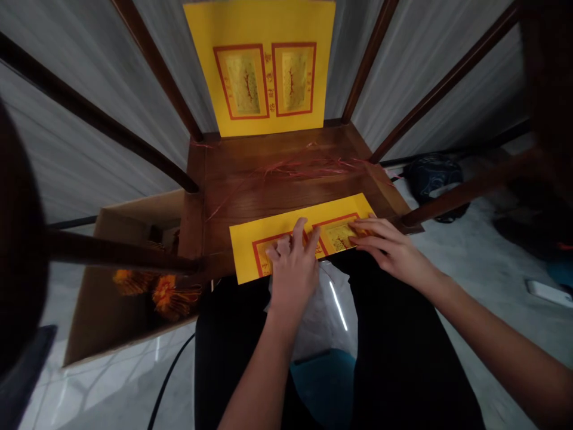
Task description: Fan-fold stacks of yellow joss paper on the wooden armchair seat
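Note:
A yellow sheet of joss paper (245, 251), with red-framed gold panels, lies at the near edge of a brown wooden chair seat (233, 185). My left hand (293, 269) rests on its middle, fingers apart and partly bent. On the sheet's right end lies my right hand (389, 248), its fingers stretched out over the gold panel. Neither hand grips anything that I can see. Part of the printing is hidden under my fingers. Another such yellow sheet (264, 27) stands upright at the back of the seat, showing two red-framed gold panels.
Thin red strings (299, 168) lie across the seat. Wooden chair posts (371, 60) rise around it. At left is a cardboard box (96, 286) with orange tasselled things (170, 295). Clear plastic (333, 304) hangs between my black-clad legs above something teal (324, 379).

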Action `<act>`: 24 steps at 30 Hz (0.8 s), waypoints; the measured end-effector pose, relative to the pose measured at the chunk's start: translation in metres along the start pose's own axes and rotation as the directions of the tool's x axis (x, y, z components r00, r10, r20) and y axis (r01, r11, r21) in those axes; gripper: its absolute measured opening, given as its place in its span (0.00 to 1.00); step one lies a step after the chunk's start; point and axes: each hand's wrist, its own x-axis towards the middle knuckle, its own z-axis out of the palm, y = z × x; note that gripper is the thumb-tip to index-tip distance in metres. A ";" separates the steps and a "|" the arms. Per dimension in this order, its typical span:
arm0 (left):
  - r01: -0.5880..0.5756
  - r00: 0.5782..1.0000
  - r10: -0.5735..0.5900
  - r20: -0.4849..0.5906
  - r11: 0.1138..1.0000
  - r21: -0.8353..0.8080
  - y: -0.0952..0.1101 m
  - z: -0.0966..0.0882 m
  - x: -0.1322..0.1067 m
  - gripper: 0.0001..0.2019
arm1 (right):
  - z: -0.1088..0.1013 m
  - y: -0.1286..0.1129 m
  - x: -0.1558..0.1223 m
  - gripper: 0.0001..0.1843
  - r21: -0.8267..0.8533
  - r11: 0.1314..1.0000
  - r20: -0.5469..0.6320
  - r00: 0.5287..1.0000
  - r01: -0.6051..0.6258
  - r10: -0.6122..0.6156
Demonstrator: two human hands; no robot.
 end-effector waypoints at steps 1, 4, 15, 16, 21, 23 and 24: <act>-0.007 1.000 0.007 -0.005 1.000 -0.005 0.001 0.000 -0.006 0.29 | 0.003 -0.002 -0.001 0.16 -0.006 1.000 -0.024 1.000 -0.006 0.005; -0.012 0.999 0.010 -0.031 0.996 -0.086 -0.008 -0.006 -0.025 0.22 | 0.010 -0.005 -0.005 0.14 -0.032 0.999 -0.063 0.998 -0.008 0.006; 0.219 0.871 -0.364 -0.330 0.889 -0.402 -0.024 -0.005 -0.050 0.16 | 0.019 -0.014 -0.011 0.24 -0.123 0.982 -0.060 0.989 -0.145 0.138; 0.233 0.858 -0.392 -0.332 0.873 -0.429 -0.024 -0.005 -0.047 0.15 | 0.020 -0.015 -0.010 0.23 -0.116 0.976 -0.042 0.982 -0.186 0.183; 0.366 0.763 -0.544 -0.349 0.809 -0.460 -0.031 -0.002 -0.037 0.14 | 0.018 -0.013 0.003 0.15 -0.088 0.938 -0.001 0.942 -0.335 0.337; 0.388 0.725 -0.580 -0.373 0.790 -0.474 -0.034 -0.001 -0.037 0.14 | 0.014 -0.011 0.010 0.12 -0.067 0.934 0.011 0.935 -0.352 0.353; 0.399 0.703 -0.603 -0.376 0.773 -0.494 -0.036 0.000 -0.037 0.14 | 0.012 -0.009 0.013 0.10 -0.049 0.930 0.025 0.931 -0.364 0.365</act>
